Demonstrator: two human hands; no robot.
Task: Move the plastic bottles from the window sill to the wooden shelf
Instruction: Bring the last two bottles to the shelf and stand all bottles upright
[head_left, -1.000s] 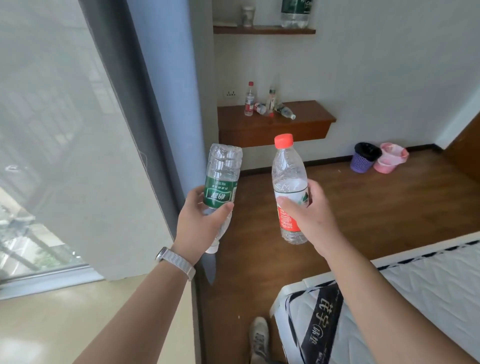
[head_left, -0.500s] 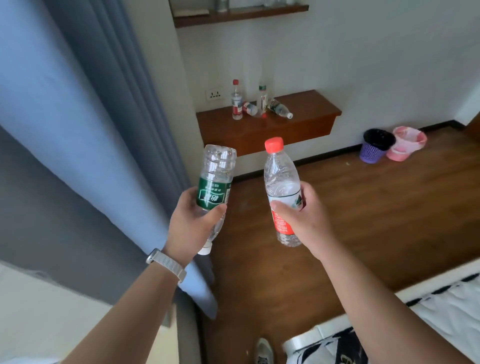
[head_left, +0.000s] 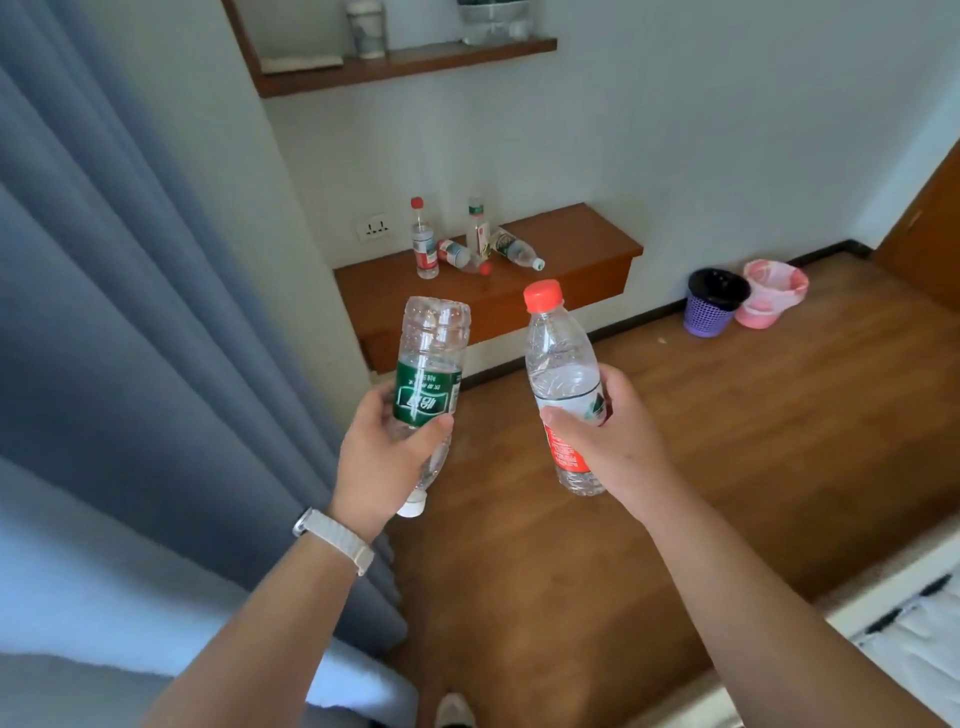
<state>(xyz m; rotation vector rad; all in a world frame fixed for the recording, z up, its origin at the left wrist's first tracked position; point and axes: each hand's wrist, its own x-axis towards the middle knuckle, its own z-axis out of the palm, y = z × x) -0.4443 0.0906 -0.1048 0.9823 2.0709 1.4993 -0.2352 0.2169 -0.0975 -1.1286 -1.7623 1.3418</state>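
The left hand (head_left: 382, 457) grasps the green-label bottle (head_left: 428, 387) inverted, cap down. The right hand (head_left: 613, 447) grasps the red-cap bottle (head_left: 563, 384) upright. Four bottles occupy the wooden shelf (head_left: 571, 244) toward its left end.

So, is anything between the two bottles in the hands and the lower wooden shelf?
Nothing visible does. The green-label bottle and red-cap bottle face the shelf across open floor. Four bottles already sit on its left part.

Bedroom, mattress (head_left: 914, 644), curtain (head_left: 130, 312), wooden floor (head_left: 727, 441)
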